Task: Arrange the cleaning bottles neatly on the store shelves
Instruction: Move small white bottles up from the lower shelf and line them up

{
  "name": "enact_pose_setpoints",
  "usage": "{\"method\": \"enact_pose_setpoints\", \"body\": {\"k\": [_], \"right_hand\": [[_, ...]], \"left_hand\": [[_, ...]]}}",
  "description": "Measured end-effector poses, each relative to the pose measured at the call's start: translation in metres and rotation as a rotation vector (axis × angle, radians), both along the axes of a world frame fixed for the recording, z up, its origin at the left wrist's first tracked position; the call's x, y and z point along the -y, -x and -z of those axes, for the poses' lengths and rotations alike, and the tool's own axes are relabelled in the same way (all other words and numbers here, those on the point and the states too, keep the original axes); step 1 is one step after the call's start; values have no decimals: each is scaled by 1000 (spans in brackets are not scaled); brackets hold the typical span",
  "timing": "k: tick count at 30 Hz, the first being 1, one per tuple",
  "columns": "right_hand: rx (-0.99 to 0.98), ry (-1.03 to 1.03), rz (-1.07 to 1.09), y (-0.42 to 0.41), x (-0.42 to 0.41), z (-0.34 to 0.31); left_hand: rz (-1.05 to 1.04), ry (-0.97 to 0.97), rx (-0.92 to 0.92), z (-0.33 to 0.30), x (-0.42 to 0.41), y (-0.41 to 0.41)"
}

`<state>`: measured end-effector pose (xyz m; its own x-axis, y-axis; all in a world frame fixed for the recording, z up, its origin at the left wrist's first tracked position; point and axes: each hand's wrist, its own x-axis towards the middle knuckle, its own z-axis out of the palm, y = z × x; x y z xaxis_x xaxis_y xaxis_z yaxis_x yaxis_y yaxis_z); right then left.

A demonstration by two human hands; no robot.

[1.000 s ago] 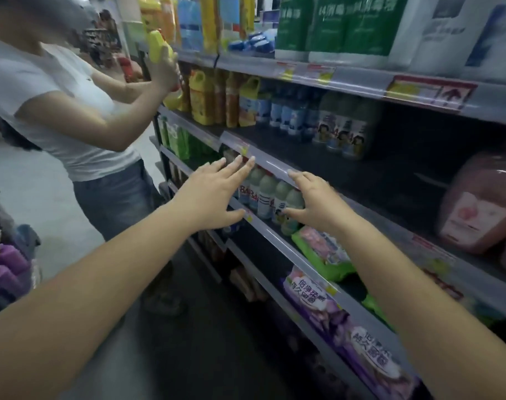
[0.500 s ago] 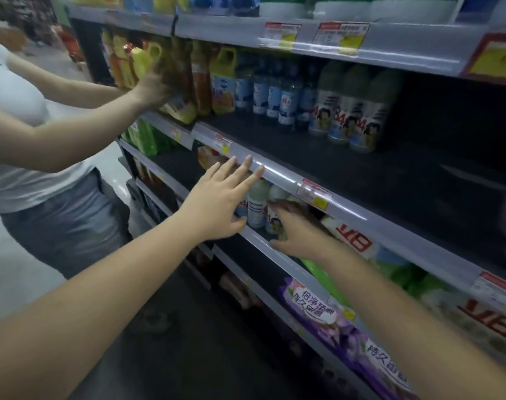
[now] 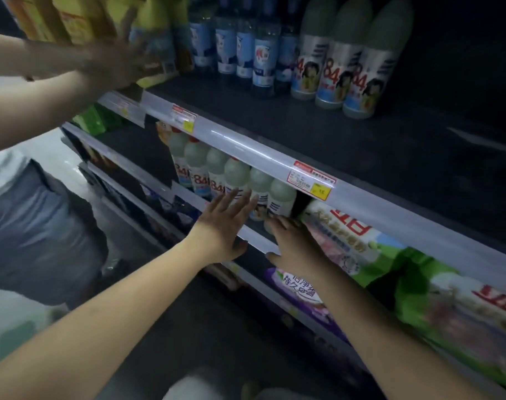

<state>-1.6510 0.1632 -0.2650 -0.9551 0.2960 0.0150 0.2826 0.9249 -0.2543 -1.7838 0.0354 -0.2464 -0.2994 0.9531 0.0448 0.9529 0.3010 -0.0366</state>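
A row of several pale green "84" bottles [image 3: 214, 174] stands on the middle shelf, under the grey price rail [image 3: 246, 145]. My left hand [image 3: 223, 229] is flat with fingers spread, its fingertips touching the fronts of the bottles. My right hand [image 3: 292, 241] reaches in just right of it, fingers at the base of the rightmost bottle [image 3: 282, 197]; whether it grips that bottle is unclear. Three more "84" bottles [image 3: 338, 67] stand on the upper shelf beside several blue-labelled clear bottles [image 3: 246, 50].
Another person's hand [image 3: 116, 64] and arm work among yellow bottles [image 3: 73, 18] at the upper left; their jeans [image 3: 35, 226] fill the aisle on the left. Green and white bags [image 3: 419, 284] lie right of my hands. Purple bags [image 3: 300, 293] sit on the shelf below.
The view has moved closer and lower toward the middle shelf. Both my hands have dropped from the price rail to the row of "84" bottles, the right reaching deeper in.
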Motion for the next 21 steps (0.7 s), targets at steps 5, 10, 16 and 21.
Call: {"method": "enact_pose_setpoints", "body": {"k": [5,10,16,21], "right_hand": [[19,61,173,8,-1,13],[-30,31,404,21,-8,16],[-163,188,657,43,-13,17],[-268,250,732,62,-21,19]], "left_hand": [[-34,82,189,18,-19,17],[39,-24,366,25,-41,30],[-2,-75,464,27,-68,35],[-29,-100,606,30,-79,40]]}}
